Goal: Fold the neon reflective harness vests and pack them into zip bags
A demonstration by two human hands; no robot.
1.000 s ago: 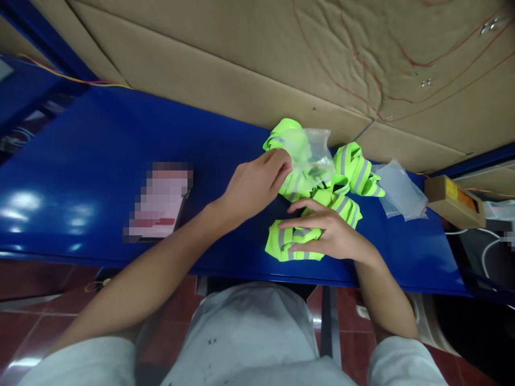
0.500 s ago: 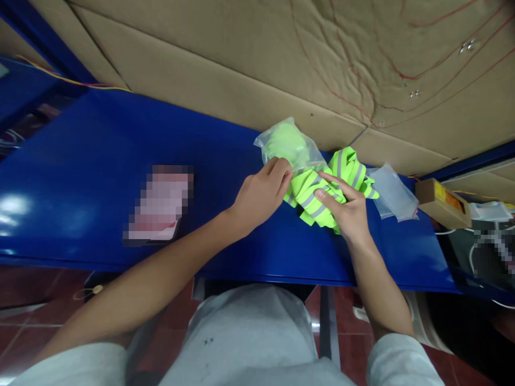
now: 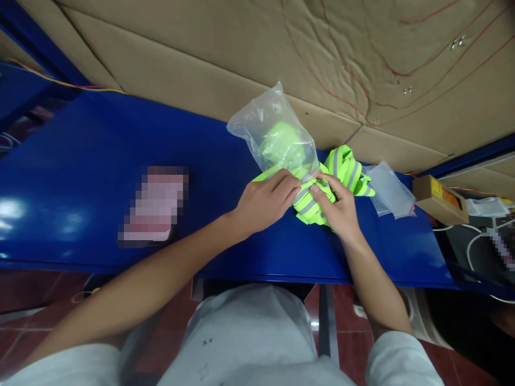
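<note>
A clear plastic bag (image 3: 269, 124) stands tilted up over the blue table (image 3: 80, 161), with part of a neon-yellow vest with grey reflective stripes showing inside it. My left hand (image 3: 265, 201) pinches the bag's lower edge at its mouth. My right hand (image 3: 336, 206) grips the bundled neon-yellow vest (image 3: 341, 171) right at that mouth, fingers closed on the fabric. The rest of the vest lies bunched on the table between and behind both hands.
A pile of empty clear bags (image 3: 388, 187) lies to the right of the vest. A small cardboard box (image 3: 440, 199) sits at the table's right end, with white cables beyond it. A blurred flat object (image 3: 155, 206) lies to the left. A cardboard wall (image 3: 201, 64) stands behind.
The bag has risen and opened out, with more of the vest inside it. My right hand moved from the folded vest near the front edge up to the bag's mouth.
</note>
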